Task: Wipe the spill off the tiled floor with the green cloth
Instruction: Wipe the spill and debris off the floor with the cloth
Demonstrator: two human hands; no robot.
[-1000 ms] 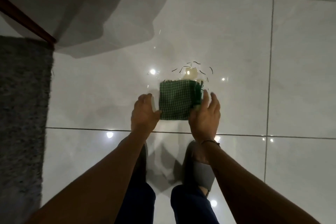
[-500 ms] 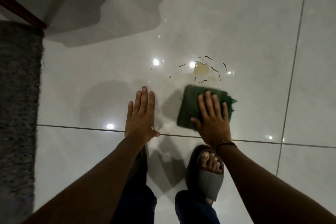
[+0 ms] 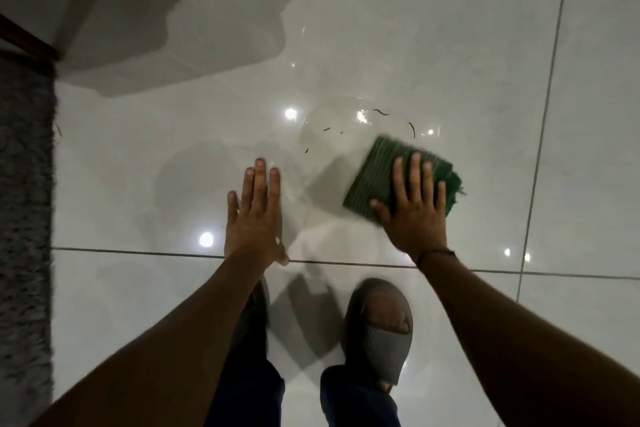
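On the glossy pale tiled floor (image 3: 398,28), just beyond a dark grout line, the folded green checked cloth (image 3: 384,177) lay flat under the right hand (image 3: 414,215). That hand pressed down on the cloth's near right part with fingers (image 3: 415,173) spread and straight — not curled around the fabric. A frayed edge of the cloth stuck out to the right of the hand. Just beyond and to the left of the cloth sat the clear wet spill (image 3: 332,128), a thin smeared film with a few small dark curved specks (image 3: 381,112) scattered in it; the cloth's far corner touched its edge. The left hand (image 3: 254,218) rested palm-down on the bare tile, fingers extended and close together, apart from the cloth. Below the hands a grey ribbed slide sandal (image 3: 381,329) stood on the near tile, and a grey shaggy rug (image 3: 24,218) ran along the left edge — beside a dark wooden furniture leg (image 3: 27,42).
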